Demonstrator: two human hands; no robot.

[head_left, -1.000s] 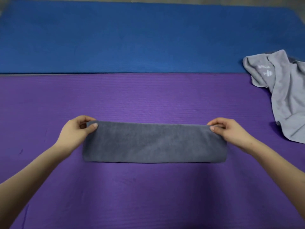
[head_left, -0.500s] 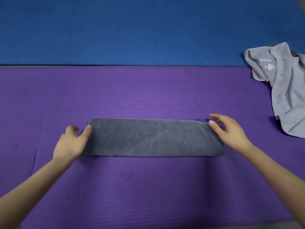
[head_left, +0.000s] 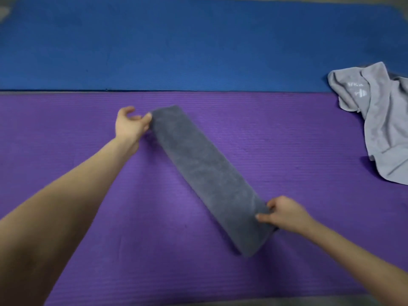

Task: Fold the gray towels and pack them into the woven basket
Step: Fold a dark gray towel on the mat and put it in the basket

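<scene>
Two hands on dark gray towel (head_left: 209, 173): right hand (head_left: 284, 214) pinches near end; left hand (head_left: 130, 125), unclenched, thumb touching far corner.

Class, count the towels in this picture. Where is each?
2. The dark towel lies folded, diagonal on the purple mat; the light towel lies crumpled at the right edge, partly cut off. More may lie out of frame.

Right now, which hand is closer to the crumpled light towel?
Right. The right hand grips the near end of the dark towel, below and left of the light towel. The left hand touches the dark towel's far end, much farther left.
</scene>
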